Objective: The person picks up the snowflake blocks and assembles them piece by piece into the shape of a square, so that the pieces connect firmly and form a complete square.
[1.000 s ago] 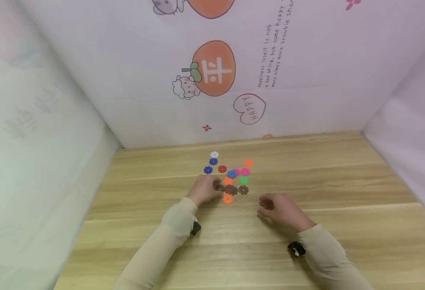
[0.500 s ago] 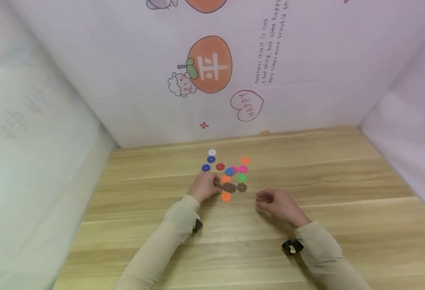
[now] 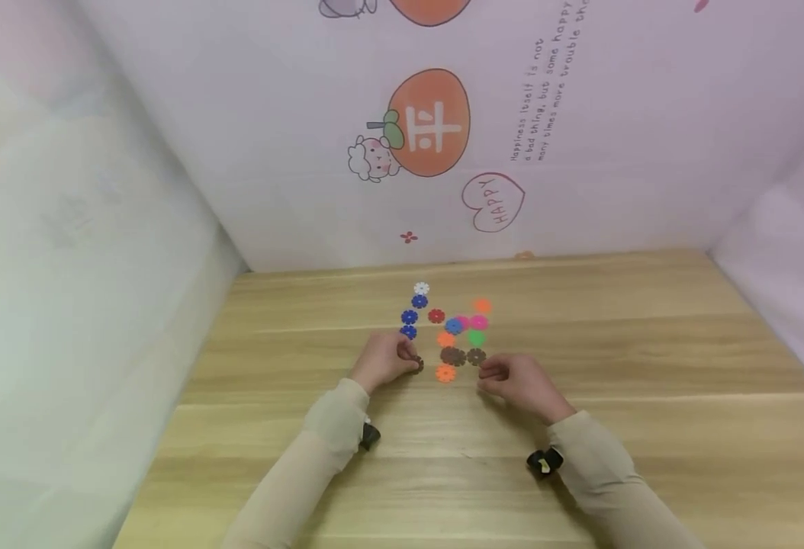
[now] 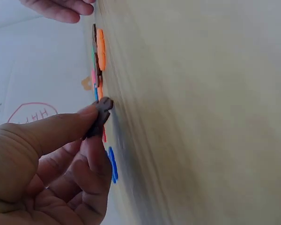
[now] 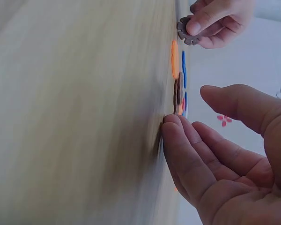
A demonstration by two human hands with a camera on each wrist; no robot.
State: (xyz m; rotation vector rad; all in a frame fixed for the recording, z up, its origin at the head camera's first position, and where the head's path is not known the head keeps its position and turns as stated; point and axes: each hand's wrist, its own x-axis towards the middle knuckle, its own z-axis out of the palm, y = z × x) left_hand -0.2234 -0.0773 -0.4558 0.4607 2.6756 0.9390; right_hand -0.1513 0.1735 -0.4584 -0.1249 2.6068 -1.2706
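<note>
In the head view my left hand (image 3: pixel 383 361) pinches a dark brown notched plastic disc (image 3: pixel 419 365) between thumb and fingers. The left wrist view shows this brown disc (image 4: pixel 100 117) tilted on edge at the fingertips. Right of it, two overlapping brown discs (image 3: pixel 453 356) lie flat, with a single brown disc (image 3: pixel 476 357) beside them. My right hand (image 3: pixel 524 385) is close to that single disc. In the right wrist view its fingers are extended, the thumb stands apart, and nothing is gripped; whether the fingertips touch the disc is hard to tell.
Around the brown discs on the wooden table (image 3: pixel 580 305) lie orange (image 3: pixel 446 373), green (image 3: pixel 477 338), pink (image 3: pixel 479 322), light blue (image 3: pixel 453 325) and red (image 3: pixel 436 316) discs. Several dark blue discs (image 3: pixel 410 316) and a white disc (image 3: pixel 421 288) form a line behind my left hand. Printed cloth walls surround the table.
My left hand has drawn the brown disc left, away from the overlapping brown pair, uncovering another dark blue disc. My right hand has come nearer to the single brown disc. The head view has shifted.
</note>
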